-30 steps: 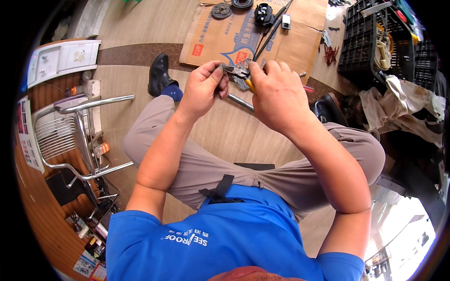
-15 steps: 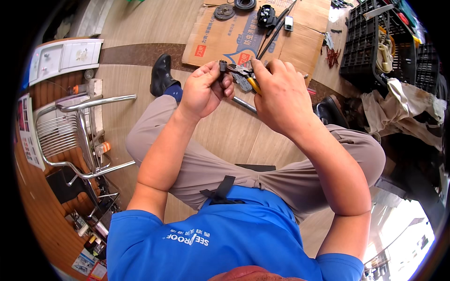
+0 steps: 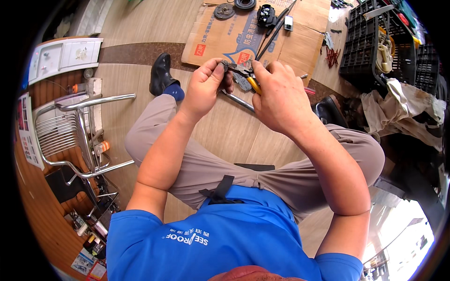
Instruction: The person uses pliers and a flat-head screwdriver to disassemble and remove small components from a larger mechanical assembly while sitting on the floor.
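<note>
My left hand (image 3: 201,91) pinches a small dark part (image 3: 225,66) between thumb and fingers; its exact kind is too small to tell. Closed around a pair of pliers with yellow grips (image 3: 253,85) is my right hand (image 3: 283,100). The pliers' dark jaws point left and reach the small part, though I cannot tell whether they bite on it. Behind and below the pliers lie flat grey pieces (image 3: 242,83), partly hidden by my hands. A metal tube (image 3: 240,101) lies on the floor just below them.
Beyond my hands a flattened cardboard sheet (image 3: 211,40) bears a round disc (image 3: 224,12), a black ring (image 3: 244,3), a black component (image 3: 266,16) and dark rods (image 3: 273,40). A black plastic crate (image 3: 363,47) stands at the right, near cloth (image 3: 398,105). Left is a chrome-framed rack (image 3: 79,136).
The small dark part has turned in my left fingers, and the left hand has tilted slightly. The pliers' jaws now show more plainly against the part. My right hand has barely shifted.
</note>
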### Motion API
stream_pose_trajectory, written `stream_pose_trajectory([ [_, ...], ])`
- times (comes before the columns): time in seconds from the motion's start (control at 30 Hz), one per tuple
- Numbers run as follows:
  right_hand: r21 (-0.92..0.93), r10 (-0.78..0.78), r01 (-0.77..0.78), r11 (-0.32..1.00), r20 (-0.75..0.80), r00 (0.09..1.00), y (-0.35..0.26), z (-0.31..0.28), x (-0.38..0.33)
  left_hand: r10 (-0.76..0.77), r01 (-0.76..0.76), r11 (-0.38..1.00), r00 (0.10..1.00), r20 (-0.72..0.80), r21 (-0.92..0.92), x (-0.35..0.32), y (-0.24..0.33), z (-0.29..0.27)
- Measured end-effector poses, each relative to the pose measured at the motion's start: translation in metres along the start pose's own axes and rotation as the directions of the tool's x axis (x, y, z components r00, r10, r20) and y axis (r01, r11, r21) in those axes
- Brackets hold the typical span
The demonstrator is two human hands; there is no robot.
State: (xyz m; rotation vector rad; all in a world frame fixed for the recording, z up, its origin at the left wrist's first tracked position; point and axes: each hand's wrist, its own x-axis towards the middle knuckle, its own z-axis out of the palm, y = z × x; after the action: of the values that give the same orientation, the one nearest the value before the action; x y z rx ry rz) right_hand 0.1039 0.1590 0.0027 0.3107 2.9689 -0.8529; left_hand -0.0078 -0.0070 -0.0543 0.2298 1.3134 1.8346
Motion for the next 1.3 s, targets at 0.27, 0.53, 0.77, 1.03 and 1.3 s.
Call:
stream_pose_trajectory([
  [0.27,-0.02,0.004,-0.003,1.0,0.049,0.999,0.001,0.0,-0.001,0.129,-0.136,0.897,0.991,0.045,0.42,-0.003,0.001,0.0],
  [0.53,-0.044,0.001,0.002,0.999,0.068,0.998,-0.002,0.009,-0.008,0.078,-0.092,0.899,0.996,0.05,0.428,-0.01,0.004,-0.001],
  [0.77,-0.047,-0.052,0.054,0.997,0.038,0.998,-0.001,0.011,-0.008,0.103,-0.116,0.897,0.993,0.053,0.426,-0.011,0.002,0.0],
  [1.03,0.295,0.107,-0.151,0.944,0.158,0.982,0.0,0.01,0.0,0.16,-0.172,0.913,0.985,0.063,0.37,-0.003,-0.002,-0.007],
  [1.3,0.572,0.179,-0.389,0.722,0.388,0.904,-0.005,0.005,0.009,0.091,-0.092,0.985,0.996,0.013,0.144,0.001,-0.003,-0.003],
])
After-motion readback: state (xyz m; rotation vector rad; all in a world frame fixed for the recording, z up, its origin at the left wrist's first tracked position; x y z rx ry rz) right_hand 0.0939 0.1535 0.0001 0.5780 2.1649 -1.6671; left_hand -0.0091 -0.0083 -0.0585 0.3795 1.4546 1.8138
